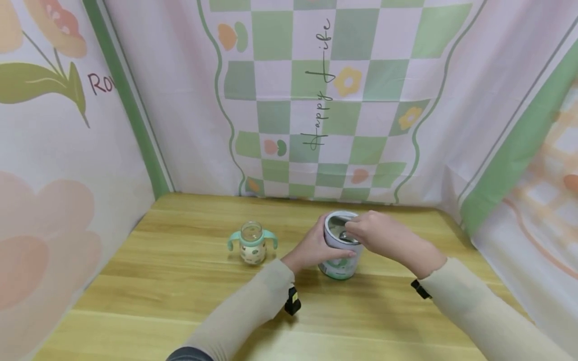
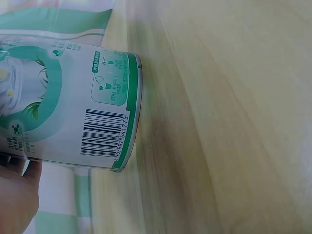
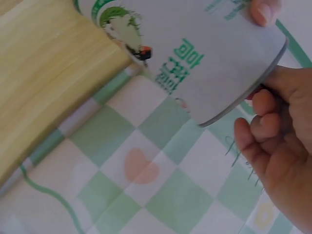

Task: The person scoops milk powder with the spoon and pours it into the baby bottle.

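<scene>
An open white-and-green can (image 1: 340, 263) stands on the wooden table, printed with a barcode (image 2: 102, 134) near its base. Around its near left side, my left hand (image 1: 316, 245) grips it, thumb across the front; only a few of its fingers (image 2: 19, 178) show in the left wrist view. Inside the mouth of the can lies the shiny bowl of a metal spoon (image 1: 345, 236). My right hand (image 1: 381, 235) is over the can's right rim, its curled fingers (image 3: 263, 126) pinching the spoon's handle, which they largely hide. The can's inner bottom is hidden.
A baby bottle (image 1: 253, 250) with two mint-green handles and no lid stands to the left of the can. Beyond the table's back edge hangs a green-and-white checked curtain (image 1: 311, 100), with printed cloth (image 1: 58, 200) along the left side too.
</scene>
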Motion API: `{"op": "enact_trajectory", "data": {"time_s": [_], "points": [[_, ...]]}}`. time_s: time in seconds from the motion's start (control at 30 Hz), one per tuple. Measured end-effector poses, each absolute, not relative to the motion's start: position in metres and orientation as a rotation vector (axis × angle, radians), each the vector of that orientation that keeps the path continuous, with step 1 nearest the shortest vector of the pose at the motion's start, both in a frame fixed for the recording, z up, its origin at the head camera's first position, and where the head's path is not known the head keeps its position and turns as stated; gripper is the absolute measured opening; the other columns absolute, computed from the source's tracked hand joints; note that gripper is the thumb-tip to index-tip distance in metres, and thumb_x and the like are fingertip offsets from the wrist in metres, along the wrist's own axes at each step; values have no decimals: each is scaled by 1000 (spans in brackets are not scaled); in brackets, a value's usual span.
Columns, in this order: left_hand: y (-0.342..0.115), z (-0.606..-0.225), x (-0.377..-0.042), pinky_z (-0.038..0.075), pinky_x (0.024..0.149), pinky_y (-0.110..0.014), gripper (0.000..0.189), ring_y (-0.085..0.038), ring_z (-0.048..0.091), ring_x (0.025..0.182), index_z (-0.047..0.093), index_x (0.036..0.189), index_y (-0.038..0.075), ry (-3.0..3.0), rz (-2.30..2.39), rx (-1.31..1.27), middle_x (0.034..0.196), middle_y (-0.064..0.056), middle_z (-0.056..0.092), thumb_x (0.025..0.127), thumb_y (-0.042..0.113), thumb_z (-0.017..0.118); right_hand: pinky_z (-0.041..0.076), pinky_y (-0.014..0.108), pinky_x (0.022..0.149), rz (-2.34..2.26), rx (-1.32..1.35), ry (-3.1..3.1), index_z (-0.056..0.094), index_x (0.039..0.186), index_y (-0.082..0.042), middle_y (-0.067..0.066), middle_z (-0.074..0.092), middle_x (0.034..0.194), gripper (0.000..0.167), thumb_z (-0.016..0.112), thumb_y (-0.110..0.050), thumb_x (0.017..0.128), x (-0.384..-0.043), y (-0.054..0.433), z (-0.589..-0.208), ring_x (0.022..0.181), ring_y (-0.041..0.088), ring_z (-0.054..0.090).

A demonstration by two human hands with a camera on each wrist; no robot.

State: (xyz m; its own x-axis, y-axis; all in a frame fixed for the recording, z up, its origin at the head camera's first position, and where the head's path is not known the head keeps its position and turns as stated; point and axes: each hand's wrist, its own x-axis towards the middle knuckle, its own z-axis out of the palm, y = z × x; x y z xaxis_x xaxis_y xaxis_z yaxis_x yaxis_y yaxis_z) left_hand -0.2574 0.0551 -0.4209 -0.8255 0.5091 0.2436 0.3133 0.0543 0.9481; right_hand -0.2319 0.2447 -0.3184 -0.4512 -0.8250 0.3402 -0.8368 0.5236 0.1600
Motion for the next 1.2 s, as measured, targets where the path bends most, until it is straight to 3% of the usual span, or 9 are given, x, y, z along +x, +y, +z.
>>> {"op": "enact_trajectory", "data": {"time_s": [0.27,0.5,0.7,0.9,1.2], "points": [[55,-421,-256,48,96,-30,92,-23,55,124,29,150,31,2151,1867,844,135,12,49,79,27,88,37,21,50,28,1345,-2617,49,70,-17,-10,38,61,34,73,-7,91,-226,240,-310,55,3,35],[55,-423,-258,49,95,-29,89,-11,55,119,29,150,34,2088,1898,857,136,11,48,82,26,86,38,22,52,234,1380,-2757,52,73,-18,-12,41,62,30,67,-9,97,-231,239,-307,56,1,37],[54,-421,-255,49,95,-30,90,-19,54,124,27,151,35,2078,1899,833,137,11,47,83,25,85,36,22,51,351,1340,-2838,49,72,-20,-13,37,60,33,62,-12,100,-234,241,-308,53,0,35],[54,-421,-256,50,93,-29,90,-9,55,118,27,151,36,2066,1909,843,138,11,47,83,25,85,36,22,47,432,1306,-2867,51,69,-20,-13,37,57,35,60,-14,102,-237,240,-312,48,0,34],[53,-421,-254,51,92,-30,91,-10,56,115,26,152,35,2041,1924,870,136,10,48,84,22,84,35,22,47,535,1251,-2903,53,66,-20,-13,37,55,38,57,-14,103,-241,234,-318,46,1,33]]}}
